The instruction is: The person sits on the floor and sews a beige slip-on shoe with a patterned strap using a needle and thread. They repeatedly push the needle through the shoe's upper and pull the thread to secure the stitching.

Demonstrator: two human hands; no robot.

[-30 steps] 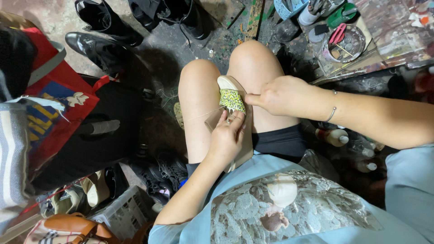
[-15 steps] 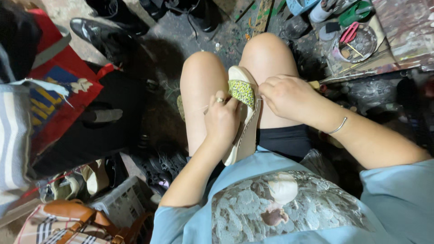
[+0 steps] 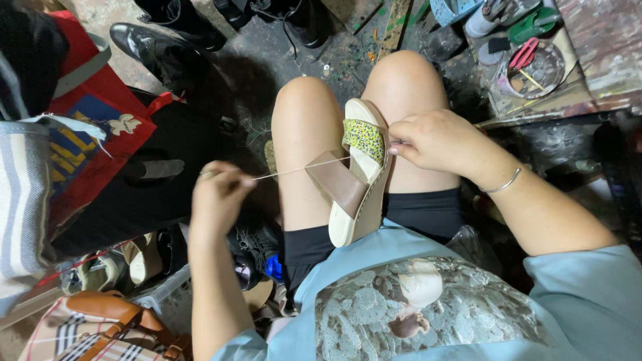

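Note:
A cream sandal with a brown strap and a green patterned strap lies between my bare knees. My right hand rests against the sandal's right side by the patterned strap, fingers pinched at its edge. My left hand is out to the left of my thigh, fingers closed on a pale thread that runs taut from the hand to the patterned strap.
Black leather shoes stand on the dirty floor ahead. A red bag and a striped bag sit at the left, a checked bag at the lower left. A round tin with tools rests on a bench at the upper right.
My left hand has left the sandal and pulled out to the left, drawing the thread taut. The right hand stays at the patterned strap.

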